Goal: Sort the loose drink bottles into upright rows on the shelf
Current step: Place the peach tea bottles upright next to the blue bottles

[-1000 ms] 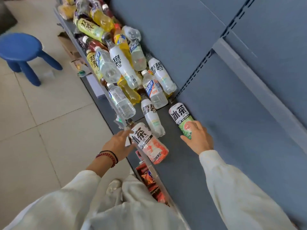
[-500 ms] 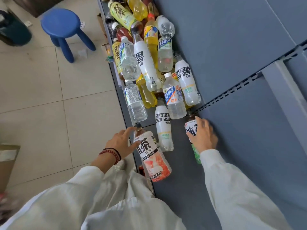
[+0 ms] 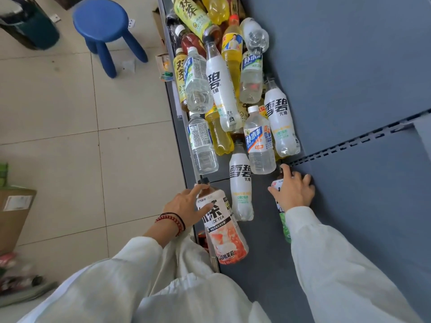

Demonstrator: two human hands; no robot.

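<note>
View from above of the grey shelf that runs forward under both my hands, with its grey back panel rising just right of my right hand. Ahead of both hands, a heap of bottles lies loose and crossed over one another, clear, white, yellow and brown, none upright. Far forward and left of my left hand a blue stool stands on the tiled floor, and well to the left of that hand sits a cardboard box. My left hand holds the peach ice tea bottle at the shelf's front edge: the forefinger reaches along its shoulder toward the black cap, the thumb lies across the label, and the bottle's base points back toward me. Between my hands, and touching neither, a white bottle lies flat with its cap pointing away. My right hand is curled over the top of the green ice tea bottle, close against the back panel; the cap shows just past my fingers and the green base beneath my sleeve, but whether it stands or leans I cannot tell. A bead bracelet circles my left wrist.
</note>
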